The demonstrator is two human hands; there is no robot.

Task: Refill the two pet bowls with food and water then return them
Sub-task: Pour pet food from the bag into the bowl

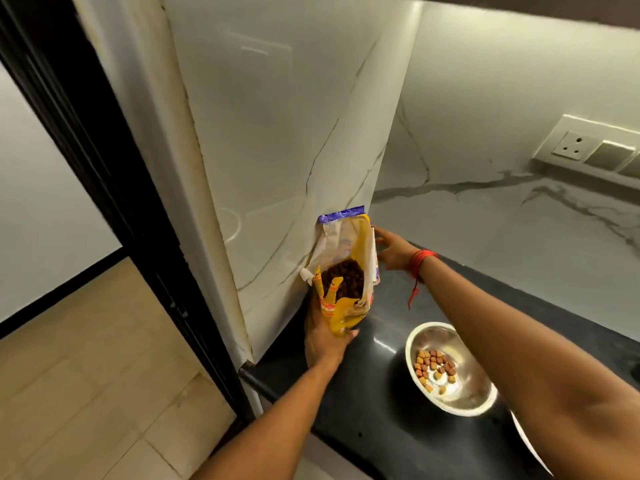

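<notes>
A yellow pet food bag [346,271] stands open on the black counter [381,410], leaning against the marble side wall, with brown kibble showing inside. My left hand [323,341] grips the bag's lower front. My right hand [391,249], a red thread at its wrist, touches the bag's upper right edge with straight fingers. A steel bowl [467,396] sits on the counter to the right and holds a small heap of kibble. The rim of a second steel bowl [524,441] peeks out under my right forearm, mostly hidden.
The marble wall panel [277,150] closes the counter's left end and a marble backsplash runs behind it. A wall socket plate [588,147] sits at the right. Left of the counter, a dark door frame [104,168] borders a tiled floor.
</notes>
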